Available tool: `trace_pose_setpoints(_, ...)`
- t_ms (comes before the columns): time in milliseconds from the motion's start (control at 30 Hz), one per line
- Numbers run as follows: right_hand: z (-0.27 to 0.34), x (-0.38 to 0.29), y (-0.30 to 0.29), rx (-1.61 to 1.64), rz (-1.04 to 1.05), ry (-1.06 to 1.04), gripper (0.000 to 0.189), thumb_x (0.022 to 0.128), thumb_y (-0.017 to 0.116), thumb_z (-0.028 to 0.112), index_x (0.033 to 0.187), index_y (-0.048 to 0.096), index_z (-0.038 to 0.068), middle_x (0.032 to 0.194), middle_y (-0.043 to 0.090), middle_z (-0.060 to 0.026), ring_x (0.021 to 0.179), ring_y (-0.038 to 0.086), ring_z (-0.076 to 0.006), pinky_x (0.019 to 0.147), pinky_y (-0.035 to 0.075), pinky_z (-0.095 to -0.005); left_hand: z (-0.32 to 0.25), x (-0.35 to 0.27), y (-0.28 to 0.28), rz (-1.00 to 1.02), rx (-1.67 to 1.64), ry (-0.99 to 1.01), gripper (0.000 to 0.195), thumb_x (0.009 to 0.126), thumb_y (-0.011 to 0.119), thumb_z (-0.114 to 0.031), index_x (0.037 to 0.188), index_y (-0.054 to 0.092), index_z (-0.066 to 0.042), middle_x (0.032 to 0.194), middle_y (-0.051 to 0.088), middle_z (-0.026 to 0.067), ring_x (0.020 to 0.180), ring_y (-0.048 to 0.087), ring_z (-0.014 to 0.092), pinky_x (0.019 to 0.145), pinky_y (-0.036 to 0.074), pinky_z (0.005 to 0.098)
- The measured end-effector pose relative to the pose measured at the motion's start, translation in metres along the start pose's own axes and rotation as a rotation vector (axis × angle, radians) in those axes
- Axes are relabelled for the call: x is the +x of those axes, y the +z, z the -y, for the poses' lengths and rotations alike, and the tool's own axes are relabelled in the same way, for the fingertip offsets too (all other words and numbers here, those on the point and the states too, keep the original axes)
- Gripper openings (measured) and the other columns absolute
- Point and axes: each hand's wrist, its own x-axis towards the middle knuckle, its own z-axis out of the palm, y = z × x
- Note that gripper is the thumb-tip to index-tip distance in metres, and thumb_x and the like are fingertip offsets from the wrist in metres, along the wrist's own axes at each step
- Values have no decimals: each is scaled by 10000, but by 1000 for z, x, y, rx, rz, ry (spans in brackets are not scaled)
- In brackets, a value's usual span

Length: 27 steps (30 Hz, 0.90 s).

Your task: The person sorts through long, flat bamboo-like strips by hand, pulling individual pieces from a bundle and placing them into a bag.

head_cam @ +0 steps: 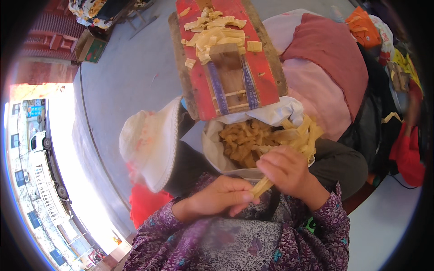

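My left hand (225, 196) pinches the lower end of a pale yellow, fibrous-looking strip (261, 187) between thumb and fingers. Higher up, my right hand (286, 169) closes around the same strip, which slants between the two. Just beyond the hands, a white sack (212, 144) stands open between my knees. Curled yellow-brown pieces (244, 139) lie inside it, and longer pale strips (308, 132) hang over its right rim. A red board (268, 83) on a worn wooden plank (279, 73) reaches the sack's far rim. It carries short cut pieces (220, 35) and a wooden block (224, 56).
A white sun hat (149, 145) lies by my left knee above a red cloth (147, 205). Pink cloth (315, 88) spreads to the right of the board. An orange bag (363, 27) is farther right. A cardboard box (91, 49) sits at the upper left wall; a truck (47, 179) shows outside.
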Motion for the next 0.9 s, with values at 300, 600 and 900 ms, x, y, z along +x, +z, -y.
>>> trace_pose_setpoints(300, 25, -27, 23, 783, 301, 607, 174, 919, 631, 93, 1081, 673, 44, 910, 658, -149, 832, 664, -313, 721, 522, -390, -8, -29, -7, 148, -378, 635, 308, 903, 706, -244, 942, 711, 62, 1318, 577, 317, 1184, 587, 405, 1034, 441, 520)
trace_pose_setpoints(600, 36, 14, -20, 902, 580, 875, 192, 957, 639, 233, 962, 661, 42, 785, 639, -113, 677, 626, -271, 625, 478, -374, -14, -1, 3, -444, 1631, 818, 91, 709, 675, -128, 795, 650, -112, 1095, 643, 37, 998, 638, 199, 891, 530, 390)
trace_pose_setpoints(900, 39, 3, -2, 1409, 160, 1362, 141, 929, 682, 204, 899, 648, 71, 660, 554, 54, 546, 480, -33, 480, 350, -206, -5, 4, 10, -551, 1787, 936, 99, 735, 694, -141, 831, 679, -124, 1213, 637, 60, 1062, 629, 201, 771, 545, 339)
